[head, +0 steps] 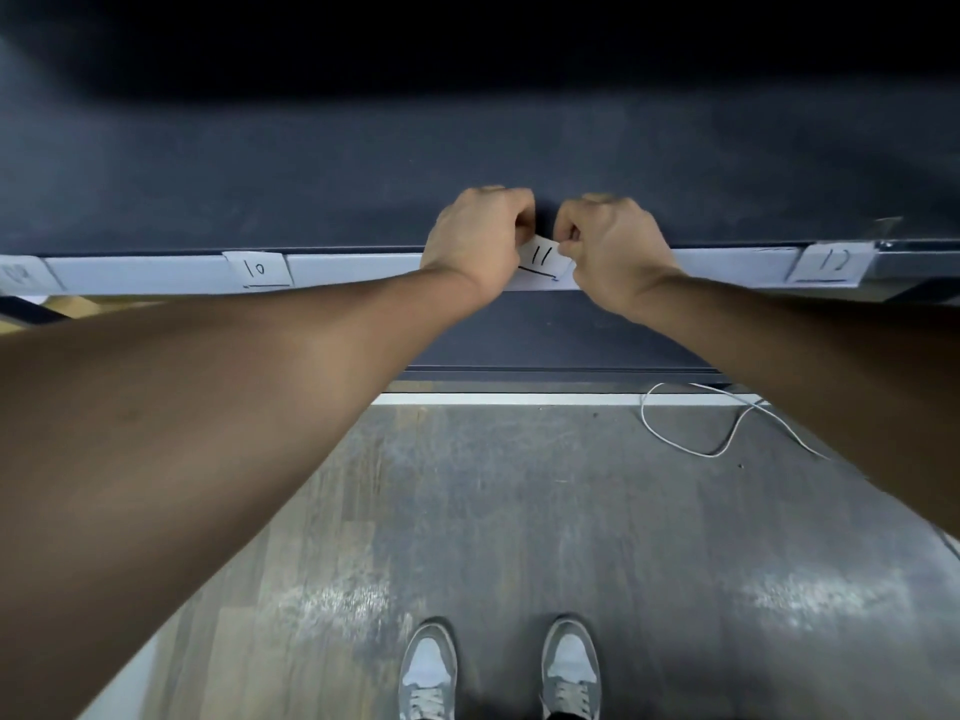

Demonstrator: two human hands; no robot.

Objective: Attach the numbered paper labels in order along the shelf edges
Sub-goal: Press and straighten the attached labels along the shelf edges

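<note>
Label 11 [540, 258] pinched at both sides against the pale shelf edge [358, 267]: left hand [480, 236] curled on its left side, right hand [608, 246] gripping its right corner. Label 10 [261, 269] stuck well to the left, label 12 [831, 263] far right. Shelf top [311, 174] dark and bare. White cord [727, 423] looped on floor below.

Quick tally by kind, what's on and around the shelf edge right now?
White paper labels on the shelf edge: 4 (blurred far-left label, 10, 11 pinched by left hand and right hand, 12)
White cords on the floor: 1
Grey-and-white sneakers: 2
Total: 7
</note>
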